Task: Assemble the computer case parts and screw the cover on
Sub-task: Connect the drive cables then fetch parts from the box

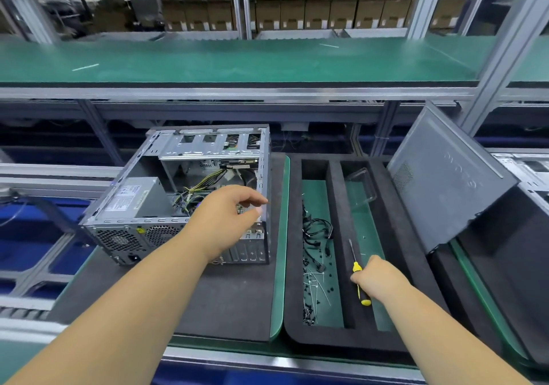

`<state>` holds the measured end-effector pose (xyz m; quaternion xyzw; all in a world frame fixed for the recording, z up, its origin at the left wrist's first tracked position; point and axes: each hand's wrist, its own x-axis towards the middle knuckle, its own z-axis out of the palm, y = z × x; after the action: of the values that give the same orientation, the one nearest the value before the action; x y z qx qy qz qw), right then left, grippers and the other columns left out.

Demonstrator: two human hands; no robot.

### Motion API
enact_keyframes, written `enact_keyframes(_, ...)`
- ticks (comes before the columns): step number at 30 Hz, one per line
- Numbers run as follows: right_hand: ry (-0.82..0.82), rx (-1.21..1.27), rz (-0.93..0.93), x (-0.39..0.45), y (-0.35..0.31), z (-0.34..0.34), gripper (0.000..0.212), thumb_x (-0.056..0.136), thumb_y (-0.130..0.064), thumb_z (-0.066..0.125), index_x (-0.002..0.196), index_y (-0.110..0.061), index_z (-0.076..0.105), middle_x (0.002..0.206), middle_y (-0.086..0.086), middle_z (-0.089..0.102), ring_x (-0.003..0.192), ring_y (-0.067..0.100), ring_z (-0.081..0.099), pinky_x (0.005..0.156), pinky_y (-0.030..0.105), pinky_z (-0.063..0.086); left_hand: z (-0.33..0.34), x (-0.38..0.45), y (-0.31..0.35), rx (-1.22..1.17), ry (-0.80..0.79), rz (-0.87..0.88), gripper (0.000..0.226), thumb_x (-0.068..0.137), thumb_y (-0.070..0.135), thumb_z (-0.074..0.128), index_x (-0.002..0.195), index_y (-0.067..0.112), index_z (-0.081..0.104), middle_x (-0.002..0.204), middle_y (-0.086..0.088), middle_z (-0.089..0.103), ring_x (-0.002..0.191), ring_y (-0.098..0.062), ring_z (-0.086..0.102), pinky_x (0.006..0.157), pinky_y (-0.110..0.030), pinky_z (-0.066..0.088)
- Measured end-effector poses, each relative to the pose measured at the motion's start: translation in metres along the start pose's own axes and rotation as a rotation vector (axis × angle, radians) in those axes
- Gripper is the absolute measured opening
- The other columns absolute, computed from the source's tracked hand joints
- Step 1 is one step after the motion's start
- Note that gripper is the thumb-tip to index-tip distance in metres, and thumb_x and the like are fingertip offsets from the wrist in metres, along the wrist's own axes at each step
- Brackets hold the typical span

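Note:
An open grey computer case [166, 206] lies on a black foam mat [231, 301], its side uncovered, with wires and a power supply visible inside. My left hand [228, 215] hovers over the case's right rear corner, fingers loosely curled, thumb and fingertips close together; whether they pinch something small is unclear. My right hand [380, 277] grips the handle of a yellow and black screwdriver [358, 274] lying in the black foam tray [335, 206]. The grey side cover [445, 176] leans tilted at the right.
The tray's left slot holds black cables [316, 230], cable ties and small black screws [312, 298]. A clear plastic piece [361, 188] lies in the right slot. A green shelf [237, 61] runs above, with aluminium posts. Another dark case [505, 266] stands far right.

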<state>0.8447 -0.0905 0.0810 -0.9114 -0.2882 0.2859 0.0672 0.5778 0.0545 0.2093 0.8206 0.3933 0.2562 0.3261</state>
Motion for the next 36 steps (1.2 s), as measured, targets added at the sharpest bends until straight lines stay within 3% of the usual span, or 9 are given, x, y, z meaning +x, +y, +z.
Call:
enact_keyframes(5, 0.06, -0.004, -0.054, 0.006, -0.016, -0.01, 0.025, 0.088, -0.032, 0.058, 0.097, -0.012, 0.045, 0.08, 0.002, 0.06, 0.065, 0.017, 0.058, 0.053, 0.028, 0.037, -0.016, 0.006, -0.015, -0.033, -0.002, -0.004, 0.021, 0.087, 0.024, 0.066, 0.094, 0.043, 0.071, 0.103, 0.024, 0.065, 0.102, 0.007, 0.058, 0.093, -0.024, 0.047)
enact_keyframes(9, 0.094, 0.046, -0.13, 0.001, -0.05, -0.017, 0.022, 0.088, -0.035, 0.058, 0.084, -0.017, 0.046, 0.078, 0.0, 0.06, 0.069, 0.018, 0.058, 0.057, 0.029, 0.039, -0.036, 0.013, -0.031, -0.017, 0.021, 0.012, 0.025, 0.086, 0.025, 0.067, 0.091, 0.049, 0.07, 0.097, 0.027, 0.063, 0.093, 0.01, 0.058, 0.075, -0.015, 0.043)
enact_keyframes(13, 0.169, 0.097, -0.207, -0.016, -0.096, -0.021, 0.015, 0.09, -0.035, 0.056, 0.091, -0.021, 0.053, 0.083, 0.004, 0.068, 0.069, 0.016, 0.06, 0.065, 0.031, 0.046, -0.062, 0.022, -0.054, -0.084, 0.009, -0.008, 0.02, 0.088, 0.025, 0.067, 0.094, 0.043, 0.071, 0.101, 0.022, 0.064, 0.09, 0.001, 0.063, 0.077, -0.028, 0.055)
enact_keyframes(16, 0.219, 0.164, -0.253, -0.03, -0.132, -0.026, 0.009, 0.093, -0.036, 0.056, 0.092, -0.028, 0.053, 0.078, -0.003, 0.067, 0.068, 0.017, 0.064, 0.065, 0.033, 0.05, -0.085, 0.03, -0.073, -0.072, 0.031, -0.007, 0.02, 0.088, 0.027, 0.066, 0.091, 0.047, 0.07, 0.102, 0.022, 0.064, 0.088, 0.004, 0.063, 0.074, -0.021, 0.054)
enact_keyframes(19, 0.279, 0.257, -0.303, -0.041, -0.171, -0.032, 0.006, 0.093, -0.035, 0.057, 0.094, -0.029, 0.054, 0.08, -0.004, 0.065, 0.067, 0.018, 0.061, 0.061, 0.033, 0.049, -0.11, 0.04, -0.095, -0.083, 0.061, -0.009, 0.018, 0.088, 0.023, 0.068, 0.092, 0.041, 0.072, 0.097, 0.023, 0.066, 0.091, 0.003, 0.061, 0.083, -0.026, 0.051)
enact_keyframes(26, 0.378, 0.287, -0.457, -0.054, -0.26, -0.031, 0.009, 0.091, -0.025, 0.057, 0.083, -0.03, 0.055, 0.073, -0.006, 0.058, 0.063, 0.015, 0.054, 0.057, 0.031, 0.042, -0.17, 0.063, -0.147, -0.068, 0.019, -0.037, 0.015, 0.092, 0.026, 0.064, 0.099, 0.037, 0.071, 0.097, 0.022, 0.065, 0.086, 0.015, 0.055, 0.067, -0.006, 0.039)
enact_keyframes(29, 0.39, 0.24, -0.486, -0.053, -0.288, -0.023, 0.011, 0.089, -0.026, 0.058, 0.079, -0.032, 0.059, 0.081, -0.009, 0.062, 0.073, 0.014, 0.059, 0.065, 0.033, 0.048, -0.183, 0.072, -0.162, -0.042, -0.017, -0.025, 0.015, 0.091, 0.025, 0.065, 0.097, 0.037, 0.072, 0.092, 0.022, 0.065, 0.083, 0.013, 0.056, 0.062, -0.003, 0.039)
enact_keyframes(33, 0.373, 0.224, -0.489, -0.049, -0.313, -0.011, 0.012, 0.088, -0.025, 0.06, 0.077, -0.029, 0.062, 0.077, -0.009, 0.065, 0.072, 0.012, 0.061, 0.071, 0.035, 0.052, -0.189, 0.081, -0.177, 0.008, -0.056, -0.018, 0.015, 0.091, 0.027, 0.065, 0.101, 0.036, 0.071, 0.099, 0.018, 0.065, 0.09, 0.004, 0.059, 0.077, -0.016, 0.045)
enact_keyframes(36, 0.282, 0.151, -0.504, -0.043, -0.328, -0.009, 0.012, 0.09, -0.028, 0.06, 0.079, -0.029, 0.065, 0.076, -0.011, 0.066, 0.07, 0.009, 0.062, 0.071, 0.033, 0.051, -0.187, 0.084, -0.182, 0.039, -0.071, -0.011, 0.017, 0.091, 0.026, 0.065, 0.104, 0.035, 0.071, 0.102, 0.019, 0.064, 0.092, 0.004, 0.059, 0.078, -0.013, 0.043)
